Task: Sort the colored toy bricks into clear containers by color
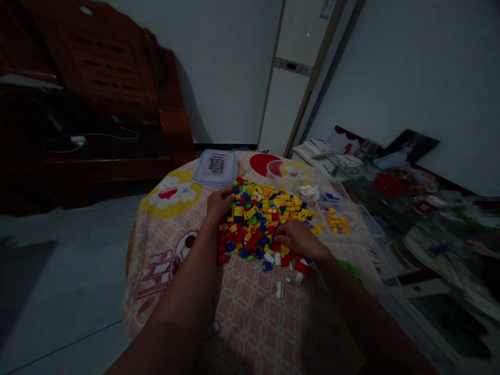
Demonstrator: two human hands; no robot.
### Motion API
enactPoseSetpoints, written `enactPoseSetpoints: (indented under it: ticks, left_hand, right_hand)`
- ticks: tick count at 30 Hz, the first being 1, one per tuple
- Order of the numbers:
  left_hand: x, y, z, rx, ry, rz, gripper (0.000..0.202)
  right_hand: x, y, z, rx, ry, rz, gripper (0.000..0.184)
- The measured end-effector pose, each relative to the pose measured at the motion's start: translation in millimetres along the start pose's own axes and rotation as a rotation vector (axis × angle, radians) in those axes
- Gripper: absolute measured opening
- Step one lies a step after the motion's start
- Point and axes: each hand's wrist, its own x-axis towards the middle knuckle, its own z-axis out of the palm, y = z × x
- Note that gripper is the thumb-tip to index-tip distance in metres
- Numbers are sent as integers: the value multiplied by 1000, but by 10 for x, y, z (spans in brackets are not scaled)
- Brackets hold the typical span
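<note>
A heap of small toy building bricks [253, 221] in yellow, red, blue and green is spread over a cloth-covered round table [250, 317]. At the heap's left edge is my left hand [219, 204], its fingers a little apart against the bricks. My right hand [296, 235] reaches into the right side, fingers bent together among the bricks; what they hold is hidden. Several white bricks [280, 289] lie at the near edge. To the right, a clear divided tray [361, 221] holds yellow bricks [338, 222], and green bricks [349, 269] lie in a near compartment.
A clear lid with a blue rim [214, 166] lies at the table's back left. Behind the heap stands a clear round tub [282, 174]. A cluttered glass-topped table [394, 203] is close on the right. A wooden bench [97, 104] stands at the far left.
</note>
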Motion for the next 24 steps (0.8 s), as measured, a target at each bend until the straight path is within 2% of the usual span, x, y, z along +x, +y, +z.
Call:
enactPoseSetpoints:
  ticks: [3,6,10,13,17,19,24]
  left_hand:
    - [10,-30,15,-13,5,-3,38]
    - [21,-57,26,-29,8,17,39]
    - [19,-47,17,-9,12,21,37]
    - [6,-21,7,3,10,18,35]
    - [3,-10,10,-2,20,15,36]
    - [12,-16,15,18,14,7,36]
    - [27,-37,25,28,17,-9,37]
  right_hand:
    - [12,-45,44,-87,-48,13,19]
    - [14,-35,73,-35,-25,18,15]
    - [2,42,76,197,50,51,11]
    - [2,156,54,457,143,146,12]
    - [26,416,-4,850,261,327,11]
    - [47,594,-40,1004,367,408,11]
    - [154,1125,-162,1153,694,566,19]
